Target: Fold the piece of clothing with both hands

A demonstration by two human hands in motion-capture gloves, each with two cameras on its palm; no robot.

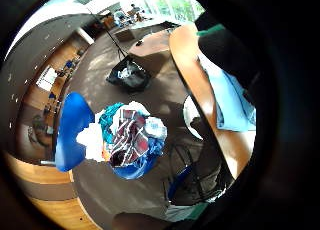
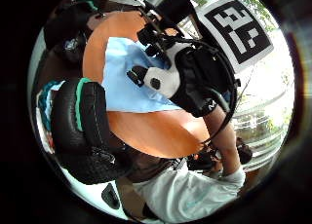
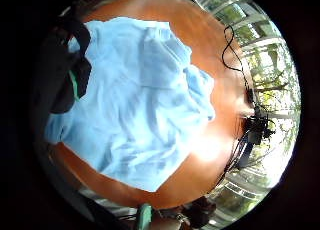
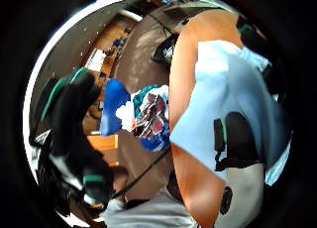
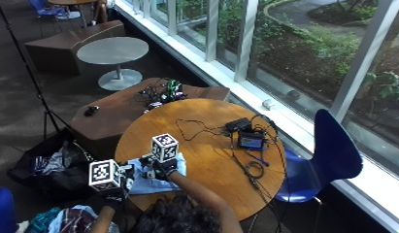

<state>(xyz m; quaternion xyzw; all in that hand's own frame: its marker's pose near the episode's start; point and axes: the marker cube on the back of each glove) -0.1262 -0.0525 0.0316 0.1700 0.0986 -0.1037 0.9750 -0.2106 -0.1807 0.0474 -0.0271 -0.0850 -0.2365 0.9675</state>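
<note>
Start at the near left edge of the bench (image 5: 205,145). Find the left hand (image 4: 69,109) just off that rim, over the floor rather than over the bench top, above a heap of clothes (image 1: 132,137) on the floor. Read its fingers as spread and relaxed, holding nothing.

Next, locate the light-blue garment (image 5: 147,186) on the bench top, against the same near left edge. Treat it as unfolded: one rumpled layer, spread unevenly, with no neat crease visible. Judge its long axis as running roughly along the rim, though not clearly enough in these views to state with certainty.

Find the right hand (image 2: 195,80) directly above the garment, toward its right part, fingers extended down onto the cloth. No pinched fold visible under it; take it as resting on the fabric, not gripping.

Relation governing the next move, as a judgement:
- Right hand already on the garment, so the nearer of the two.
- Left hand beside the garment's left end, apart from it, needing a short reach inward over the rim.
- Garment between the two hands, so take one end per hand and fold across the long axis.

Farther on, toward the far right edge of the bench, note the cables and small devices (image 5: 251,138), well apart from the garment.
</note>
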